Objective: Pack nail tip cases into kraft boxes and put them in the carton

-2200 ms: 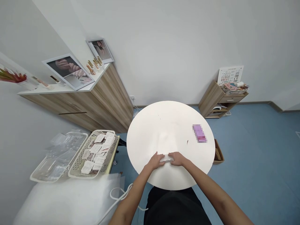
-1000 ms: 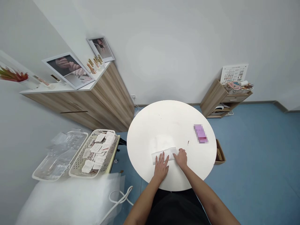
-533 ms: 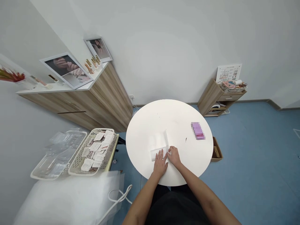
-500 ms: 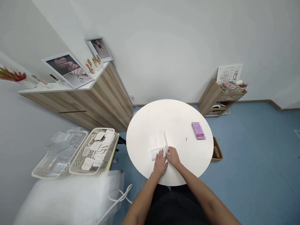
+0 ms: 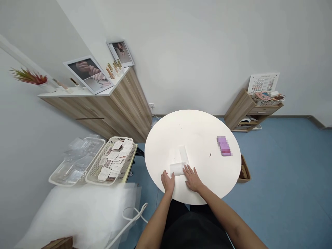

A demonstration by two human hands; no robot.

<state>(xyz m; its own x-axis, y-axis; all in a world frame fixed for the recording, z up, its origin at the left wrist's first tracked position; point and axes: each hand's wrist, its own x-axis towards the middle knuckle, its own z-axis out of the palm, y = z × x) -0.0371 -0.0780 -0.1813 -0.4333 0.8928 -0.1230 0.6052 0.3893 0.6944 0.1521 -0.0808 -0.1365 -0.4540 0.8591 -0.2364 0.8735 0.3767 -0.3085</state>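
Note:
A folded piece of thin white foam wrap (image 5: pixel 179 163) lies near the front of the round white table (image 5: pixel 197 131), one flap turned up toward the far side. My right hand (image 5: pixel 191 177) lies flat on its right end, fingers spread. My left hand (image 5: pixel 167 181) rests at the wrap's near left corner, fingers bent and touching its edge.
A blurred pink object (image 5: pixel 223 146) lies on the table's right side. To the left stand a basket of small packets (image 5: pixel 114 163), a clear tray (image 5: pixel 76 162) and a white foam sheet (image 5: pixel 77 214). A wooden cabinet (image 5: pixel 109 103) and a small shelf (image 5: pixel 249 109) line the wall.
The wrap's right end has been folded up over the strip. My left hand slid off the wrap to its near left corner; my right hand moved onto the folded part.

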